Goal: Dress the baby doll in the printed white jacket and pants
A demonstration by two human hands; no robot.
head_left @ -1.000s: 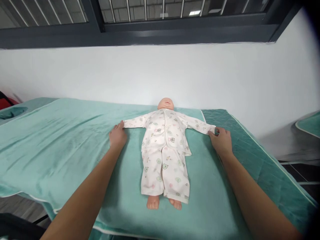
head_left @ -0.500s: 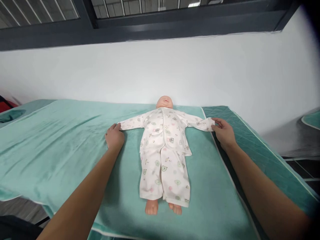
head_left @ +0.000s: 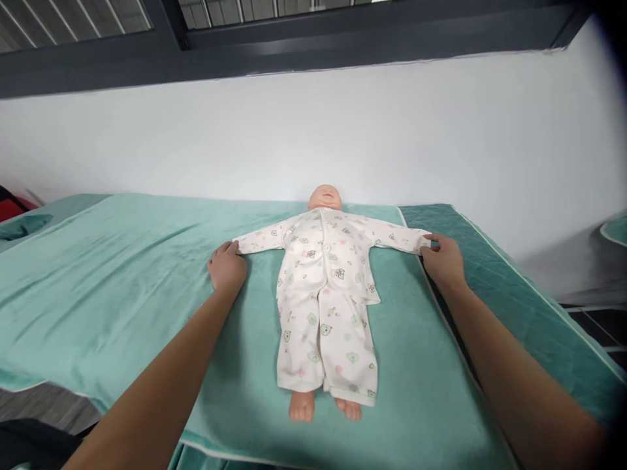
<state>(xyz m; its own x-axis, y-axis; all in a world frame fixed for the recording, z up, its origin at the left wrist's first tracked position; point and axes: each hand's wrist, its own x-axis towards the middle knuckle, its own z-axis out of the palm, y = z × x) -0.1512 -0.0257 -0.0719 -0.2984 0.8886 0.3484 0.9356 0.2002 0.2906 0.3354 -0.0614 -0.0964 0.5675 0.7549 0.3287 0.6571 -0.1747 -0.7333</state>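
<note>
A baby doll (head_left: 325, 197) lies on its back, its head toward the wall and its bare feet toward me. It wears a white pyjama top (head_left: 326, 254) with small printed figures and matching pyjama trousers (head_left: 326, 349). Both sleeves are stretched out sideways. My left hand (head_left: 226, 266) is closed at the cuff of the sleeve on the left. At the other cuff, my right hand (head_left: 443, 260) pinches the sleeve end between thumb and fingers. The doll's own hands do not show.
Under the doll is a light green cover (head_left: 137, 294) with pale edging. A darker green quilted pad (head_left: 499, 281) lies on the right. Behind rises a white wall (head_left: 274, 137) below a dark window frame (head_left: 313, 49). Something red (head_left: 10, 207) sits at the far left.
The right-hand sleeve is drawn out straighter and slightly higher, with my right hand at its cuff. My left hand stays at the other cuff. The whole view has shifted slightly.
</note>
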